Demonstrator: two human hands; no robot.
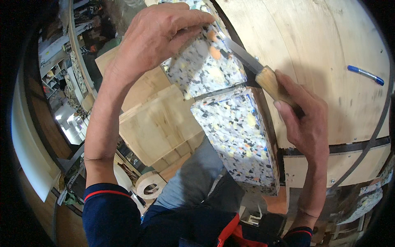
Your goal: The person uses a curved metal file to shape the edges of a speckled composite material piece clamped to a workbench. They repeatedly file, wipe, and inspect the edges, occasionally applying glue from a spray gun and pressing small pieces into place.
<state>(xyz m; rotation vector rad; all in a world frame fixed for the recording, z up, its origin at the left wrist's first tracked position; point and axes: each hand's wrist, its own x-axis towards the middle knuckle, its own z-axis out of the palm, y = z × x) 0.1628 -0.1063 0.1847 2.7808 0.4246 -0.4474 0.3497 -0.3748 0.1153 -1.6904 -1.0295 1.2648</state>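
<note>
My left hand [158,35] grips the upper block of speckled rebonded foam [222,68] at the top middle, its fingertips on the upper surface and partly curled out of sight. My right hand [302,119] holds the wooden handle of a long knife [251,59], its blade pointing up-left into the right edge of that block, near my left fingertips. A second speckled foam block [234,140] lies nearer to me, separated from the upper one by a narrow gap.
A pale wooden worktop [317,41] spans the right side, with a blue pen [365,75] and a dark cable on it. Stacked plywood pieces [152,127] sit left of the blocks. A round wooden ring [146,177] lies lower left, and a cluttered workshop shows beyond.
</note>
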